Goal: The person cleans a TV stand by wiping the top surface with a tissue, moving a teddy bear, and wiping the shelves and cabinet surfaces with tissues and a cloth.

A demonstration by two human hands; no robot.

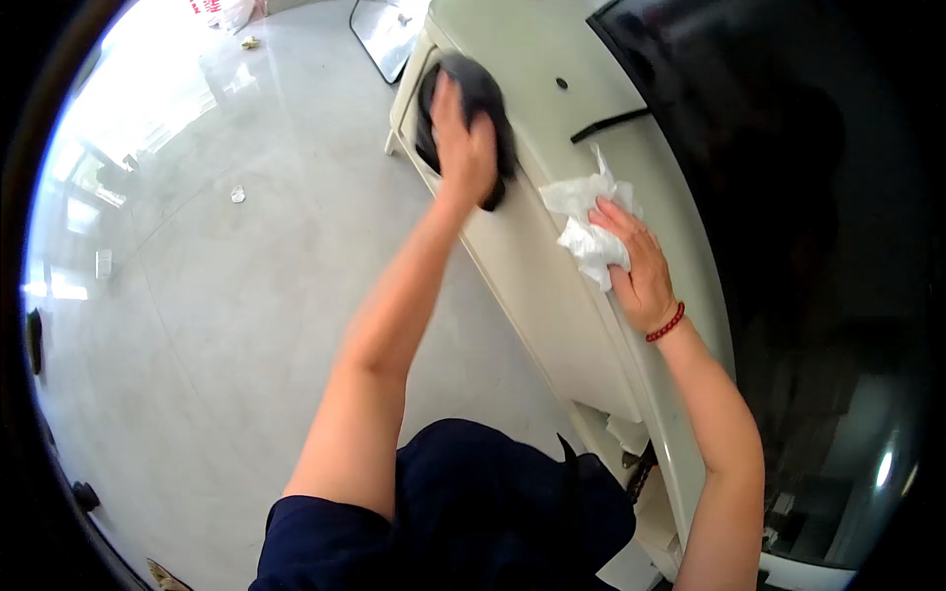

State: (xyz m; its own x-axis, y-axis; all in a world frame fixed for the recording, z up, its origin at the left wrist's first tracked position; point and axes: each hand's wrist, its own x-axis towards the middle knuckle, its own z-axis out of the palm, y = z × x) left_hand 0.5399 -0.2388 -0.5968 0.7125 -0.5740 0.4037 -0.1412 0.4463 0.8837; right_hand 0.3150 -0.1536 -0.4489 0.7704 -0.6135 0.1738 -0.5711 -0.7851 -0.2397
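My left hand (463, 143) is on a dark, blurred object (483, 89), perhaps a black cap or cloth, at the far front edge of a pale cabinet (522, 246). Its fingers lie against the dark surface; how firmly they hold it cannot be made out. Crumpled white tissue (591, 222) is under the fingers of my right hand (641, 271), on the cabinet top near its front edge. A red bead bracelet (666, 323) circles the right wrist.
A large black screen (808, 246) stands along the right side, with a black foot (609, 125) on the cabinet. A small dark round item (562, 84) lies nearby. Below, an open compartment (631, 448) holds things. Small litter (237, 194) dots the grey floor (217, 325).
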